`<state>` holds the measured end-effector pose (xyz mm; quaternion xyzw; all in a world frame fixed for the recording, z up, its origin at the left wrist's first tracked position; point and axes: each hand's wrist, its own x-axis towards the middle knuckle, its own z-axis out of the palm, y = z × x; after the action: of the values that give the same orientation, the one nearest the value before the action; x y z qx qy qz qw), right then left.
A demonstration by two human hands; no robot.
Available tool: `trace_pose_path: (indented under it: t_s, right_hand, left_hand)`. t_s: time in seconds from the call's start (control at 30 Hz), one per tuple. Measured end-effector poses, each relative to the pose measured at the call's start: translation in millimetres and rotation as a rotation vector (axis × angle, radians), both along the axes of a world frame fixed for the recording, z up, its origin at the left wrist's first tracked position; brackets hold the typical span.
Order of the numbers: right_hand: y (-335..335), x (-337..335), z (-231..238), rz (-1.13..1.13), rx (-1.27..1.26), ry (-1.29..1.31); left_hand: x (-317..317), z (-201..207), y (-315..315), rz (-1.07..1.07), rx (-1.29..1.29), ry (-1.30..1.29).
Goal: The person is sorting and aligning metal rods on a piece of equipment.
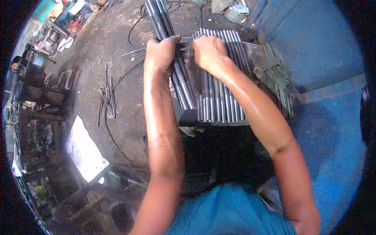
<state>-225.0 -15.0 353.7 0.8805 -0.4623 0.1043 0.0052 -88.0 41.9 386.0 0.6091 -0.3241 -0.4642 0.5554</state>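
Observation:
My left hand (161, 53) is wrapped round a bundle of long steel rods (181, 84), which slant from upper left to lower right; their lower ends look threaded. To the right, a row of similar steel rods (221, 103) lies side by side, with bright ends and darker middles. Over the far left part of this row is my right hand (210, 51), its fingers curled closed. What those fingers hold is hidden behind the hand. Between the two hands the view is smeared by motion.
Several loose thin rods (107, 98) lie on the floor at left, near a black cable (117, 150) and a white sheet (85, 150). A dark green cloth (277, 74) rests on more rods at right. A blue metal wall (321, 51) bounds the right side.

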Motion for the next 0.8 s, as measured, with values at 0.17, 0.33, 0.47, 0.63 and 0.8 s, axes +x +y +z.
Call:
trace_pose_path:
  t_s: [0.17, 0.33, 0.47, 0.63, 0.8]
  right_hand:
    - [0.8, 1.2, -1.4, 0.007, -0.011, -0.014]
    - [1.2, 2.0, 12.6, 0.042, 0.094, 0.124]
    - [-51.1, -16.1, 16.5, -0.111, 0.07, -0.156]
    - [-137.2, -35.2, -20.0, 0.027, 0.209, -0.219]
    - [-109.9, 1.8, -9.9, 0.04, 0.258, -0.148]
  left_hand:
    - [-6.6, 2.5, -0.3, -0.004, -0.033, 0.062]
    - [1.4, 2.9, 3.6, -0.014, -0.011, 0.05]
    - [4.7, 1.0, 7.7, 0.034, -0.05, 0.106]
    - [-9.4, 5.6, -1.8, 0.004, -0.049, 0.108]
    - [12.0, -2.0, 1.0, 0.028, 0.005, 0.09]
